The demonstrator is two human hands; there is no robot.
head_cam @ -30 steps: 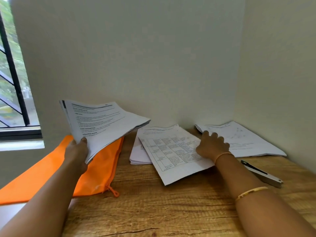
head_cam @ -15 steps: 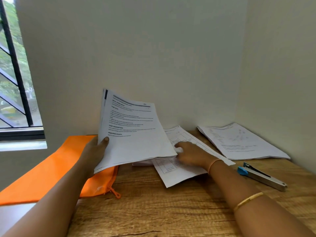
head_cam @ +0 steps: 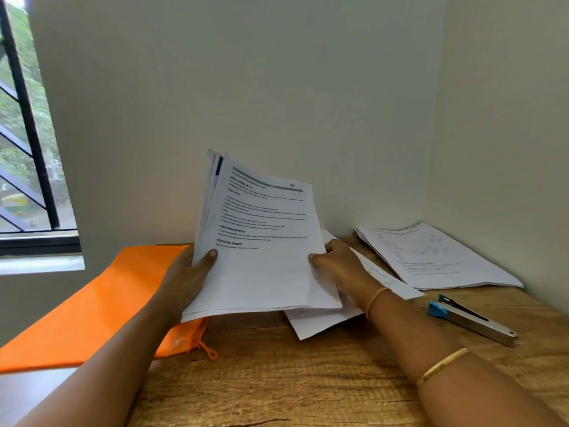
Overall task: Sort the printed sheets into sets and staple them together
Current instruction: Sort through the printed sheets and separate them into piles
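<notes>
I've got the stack of sheets [head_cam: 261, 257] gripped mid-frame, left hand [head_cam: 187, 272] and right hand [head_cam: 338, 266] pinching its sides; loose pages could fan and slip.

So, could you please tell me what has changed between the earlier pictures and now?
The left hand swung the stack of sheets from above the orange pouch to the middle, more upright. The right hand left the sheet on the table and now grips the stack's right edge. The pouch, the pile by the wall and the stapler stayed put.

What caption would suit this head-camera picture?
Left hand and right hand hold printed sheets above a wooden table, stapler nearby.
</notes>
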